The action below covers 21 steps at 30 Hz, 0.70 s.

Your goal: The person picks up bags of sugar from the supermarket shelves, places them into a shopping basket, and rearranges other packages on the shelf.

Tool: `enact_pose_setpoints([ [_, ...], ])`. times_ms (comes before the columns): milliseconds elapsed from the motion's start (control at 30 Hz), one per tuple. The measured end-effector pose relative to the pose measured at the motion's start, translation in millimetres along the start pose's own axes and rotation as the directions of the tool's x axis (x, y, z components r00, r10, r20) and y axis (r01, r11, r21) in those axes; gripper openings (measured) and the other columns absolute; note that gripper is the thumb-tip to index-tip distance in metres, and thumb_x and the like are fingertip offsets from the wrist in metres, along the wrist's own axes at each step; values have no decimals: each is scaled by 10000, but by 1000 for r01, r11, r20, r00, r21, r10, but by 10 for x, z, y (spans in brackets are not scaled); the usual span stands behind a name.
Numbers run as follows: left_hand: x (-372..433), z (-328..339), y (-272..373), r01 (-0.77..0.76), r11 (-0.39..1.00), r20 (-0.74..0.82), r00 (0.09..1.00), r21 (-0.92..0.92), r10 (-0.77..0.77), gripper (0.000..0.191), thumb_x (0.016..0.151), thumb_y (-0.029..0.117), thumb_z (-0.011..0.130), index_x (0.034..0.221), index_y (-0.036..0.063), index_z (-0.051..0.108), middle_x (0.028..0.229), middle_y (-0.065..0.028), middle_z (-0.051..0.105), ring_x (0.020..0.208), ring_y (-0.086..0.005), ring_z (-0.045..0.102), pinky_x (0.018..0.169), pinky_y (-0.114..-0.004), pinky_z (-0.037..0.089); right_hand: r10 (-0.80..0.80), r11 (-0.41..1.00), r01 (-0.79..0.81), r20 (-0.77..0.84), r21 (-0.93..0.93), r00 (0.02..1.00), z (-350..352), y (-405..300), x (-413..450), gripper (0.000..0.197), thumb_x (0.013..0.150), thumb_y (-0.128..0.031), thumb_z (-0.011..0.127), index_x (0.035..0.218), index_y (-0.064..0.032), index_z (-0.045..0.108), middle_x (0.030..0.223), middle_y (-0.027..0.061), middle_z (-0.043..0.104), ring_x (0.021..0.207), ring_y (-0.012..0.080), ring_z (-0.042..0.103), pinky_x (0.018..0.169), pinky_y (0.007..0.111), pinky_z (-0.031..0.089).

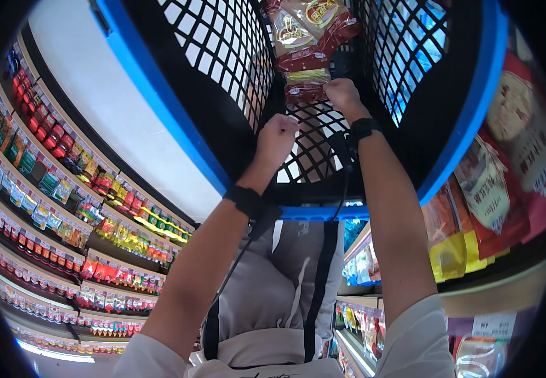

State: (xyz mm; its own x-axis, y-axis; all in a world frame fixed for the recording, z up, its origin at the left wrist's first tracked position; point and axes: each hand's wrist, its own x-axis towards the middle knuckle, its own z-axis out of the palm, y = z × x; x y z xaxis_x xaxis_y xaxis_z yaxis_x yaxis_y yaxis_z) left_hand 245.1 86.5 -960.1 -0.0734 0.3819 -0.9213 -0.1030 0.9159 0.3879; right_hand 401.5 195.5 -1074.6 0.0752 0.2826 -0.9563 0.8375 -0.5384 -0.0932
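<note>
A black mesh shopping basket (228, 137) with a blue rim (154, 99) opens before me. Red-and-clear food packets (317, 30) with gold oval labels lie at its far end. Nearer to me is a smaller-looking red packet (307, 86) with a yellowish band, partly covered by the others. My right hand (346, 97) pinches the right edge of this nearer packet. Inside the basket, my left hand (277, 137) is above the mesh with its fingers curled, and nothing shows in it. Both wrists wear black straps, with cables running from them.
Shelves of jars and bagged goods (60, 179) curve along the left, beyond a pale floor (112, 127). Large bagged foods (485, 184) hang close beside the basket on the right, above a shelf edge (504, 279). Lower shelves (358, 321) continue behind my right arm.
</note>
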Motion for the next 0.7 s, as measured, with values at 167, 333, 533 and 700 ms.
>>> enact_pose_setpoints([
  [167,249,193,-183,1,981,8,1000,196,-3,177,923,144,519,991,-1,595,828,-91,655,722,-139,621,674,-273,485,215,961,-233,132,147,968,369,56,476,670,678,-137,750,1273,15,483,1105,167,613,882,256,664,602,320,611],
  [333,396,305,-210,45,983,-6,999,178,-45,168,927,142,526,963,-10,590,865,-86,656,737,-144,629,692,-275,492,144,975,-126,-89,181,986,483,363,778,538,718,-188,759,1167,39,568,1243,220,511,957,253,642,573,294,610],
  [533,548,237,-257,88,988,7,996,130,-89,144,922,114,505,948,-10,571,871,-81,637,712,-133,623,657,-250,481,231,972,-233,-110,-8,967,551,110,805,566,693,-294,795,1130,11,606,1392,282,358,1132,337,560,892,363,513],
  [700,560,371,-190,38,967,32,998,251,-48,164,928,146,523,938,-11,570,858,-70,648,687,-125,635,641,-252,487,203,979,-203,-27,10,979,361,459,967,571,692,-290,807,1113,41,610,1345,278,442,1122,323,577,902,360,504],
])
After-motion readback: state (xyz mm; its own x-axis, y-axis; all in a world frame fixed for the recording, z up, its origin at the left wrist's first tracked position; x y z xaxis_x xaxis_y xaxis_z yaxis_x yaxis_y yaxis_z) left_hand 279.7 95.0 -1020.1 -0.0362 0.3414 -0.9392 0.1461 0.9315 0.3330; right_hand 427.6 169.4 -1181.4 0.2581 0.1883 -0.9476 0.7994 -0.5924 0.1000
